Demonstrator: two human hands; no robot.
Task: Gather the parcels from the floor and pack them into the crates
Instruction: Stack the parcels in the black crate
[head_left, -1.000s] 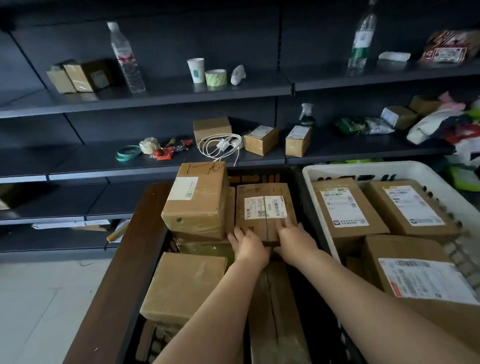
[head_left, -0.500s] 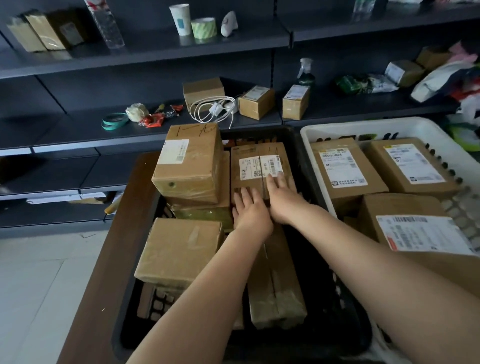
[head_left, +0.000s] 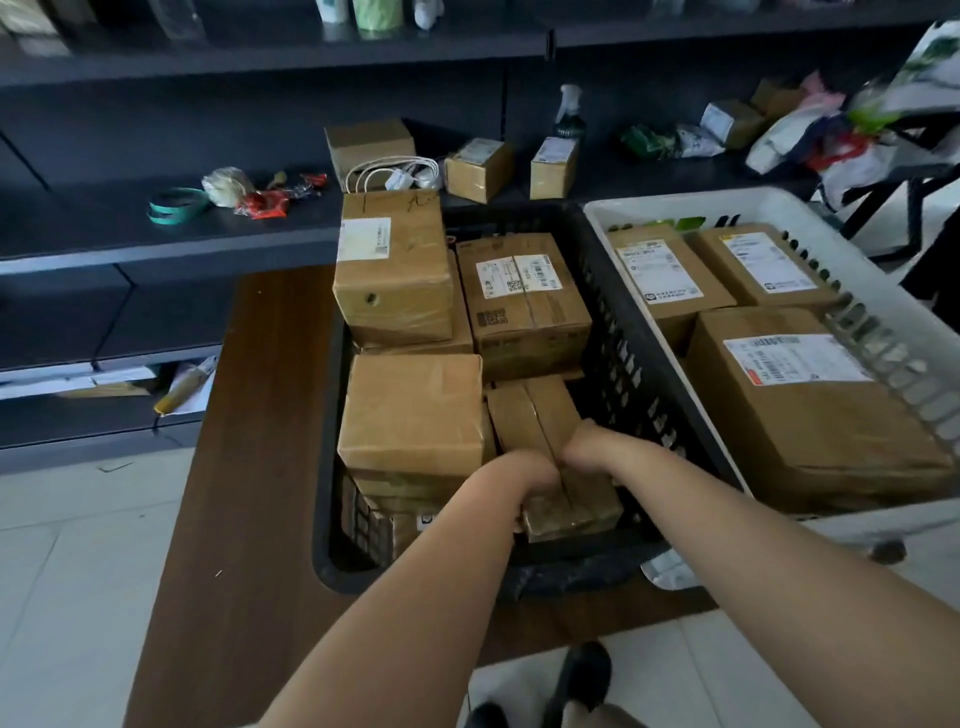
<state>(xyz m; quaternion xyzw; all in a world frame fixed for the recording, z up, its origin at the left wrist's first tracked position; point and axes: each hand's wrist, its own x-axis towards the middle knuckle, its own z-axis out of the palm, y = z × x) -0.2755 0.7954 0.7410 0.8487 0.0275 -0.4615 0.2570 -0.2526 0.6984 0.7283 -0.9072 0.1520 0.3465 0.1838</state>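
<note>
While a green tape roll (head_left: 174, 206) lies far left on the dark shelf (head_left: 156, 234), the black crate (head_left: 613, 322) sits on a brown table (head_left: 260, 415) — packed with brown parcels. Near its front the left hand (head_left: 530, 480) curls over the left edge of a long narrow parcel (head_left: 550, 431); the right hand (head_left: 584, 441) grips its right side. Just beside it, the white crate (head_left: 883, 332) holds three labelled boxes — the nearest one (head_left: 810, 410) is largest.

Head view looks steeply down, close over black crate (head_left: 613, 312).
</note>
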